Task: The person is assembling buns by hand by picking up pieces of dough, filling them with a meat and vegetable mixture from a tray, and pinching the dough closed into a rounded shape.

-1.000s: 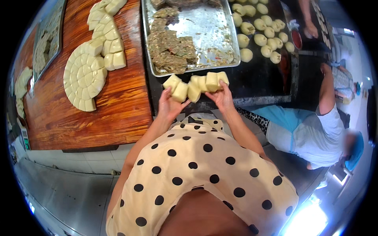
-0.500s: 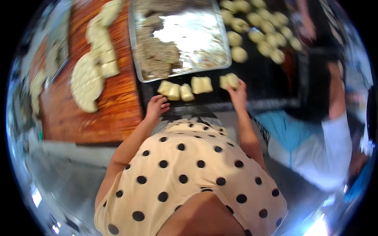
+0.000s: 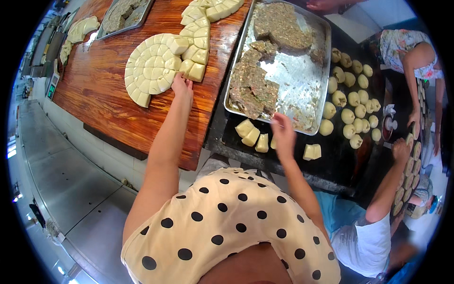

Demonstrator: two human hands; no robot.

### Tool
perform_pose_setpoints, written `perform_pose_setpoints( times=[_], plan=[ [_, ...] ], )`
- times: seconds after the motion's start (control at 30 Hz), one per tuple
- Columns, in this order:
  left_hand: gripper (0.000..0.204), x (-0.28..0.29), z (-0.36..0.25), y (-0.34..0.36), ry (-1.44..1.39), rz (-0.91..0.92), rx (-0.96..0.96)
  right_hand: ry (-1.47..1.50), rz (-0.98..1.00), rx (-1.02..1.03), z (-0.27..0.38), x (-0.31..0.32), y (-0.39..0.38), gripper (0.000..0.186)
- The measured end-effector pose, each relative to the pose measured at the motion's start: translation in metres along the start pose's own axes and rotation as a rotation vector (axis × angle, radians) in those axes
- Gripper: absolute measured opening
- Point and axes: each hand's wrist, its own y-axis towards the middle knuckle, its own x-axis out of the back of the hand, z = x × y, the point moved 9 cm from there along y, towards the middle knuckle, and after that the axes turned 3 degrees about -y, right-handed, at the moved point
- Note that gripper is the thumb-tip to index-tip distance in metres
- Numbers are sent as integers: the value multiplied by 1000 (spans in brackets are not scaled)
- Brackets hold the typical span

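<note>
— Dough pieces [image 3: 253,135] lie on the dark counter [image 3: 340,161], just below the metal tray [image 3: 302,71]?
— Yes. Right hand [image 3: 283,135] rests among them, fingers seemingly loose, holding nothing. Left hand [image 3: 182,87] touches cut dough round [image 3: 151,68] on the wooden board [image 3: 109,94], fingers extended.

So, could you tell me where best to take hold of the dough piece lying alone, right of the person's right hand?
Probably pinch the lone dough piece across its two long sides from above. It lies flat on the dark counter, apart from the others, so both flanks are free; the right hand is nearest.
</note>
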Motion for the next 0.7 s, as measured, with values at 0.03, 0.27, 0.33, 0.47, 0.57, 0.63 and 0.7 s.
perform_pose_setpoints(
  times=[0.03, 0.27, 0.33, 0.47, 0.57, 0.63, 0.7],
  plan=[
    [34, -2, 3, 2, -55, -46, 35, 111, 74, 60, 1, -47, 18, 28],
    [37, -18, 0, -2, -172, -25, 328, 620, 334, -596, 25, -273, 130, 39],
    [40, -16, 4, 2, -42, 21, 396, 685, 261, -630, 25, -299, 146, 37],
    [39, -12, 7, 8, 80, 32, 265, 572, 170, -614, 15, -315, 156, 32],
    [33, -3, 17, -2, -3, 141, 317, 590, 369, -569, 25, -301, 137, 32],
    [37, -4, 18, -38, -104, 233, 368, 656, 271, -541, 32, -278, 112, 37],
    [42, -2, 16, -71, -102, 473, 349, 750, 289, -508, 24, -243, 82, 45]
  ],
)
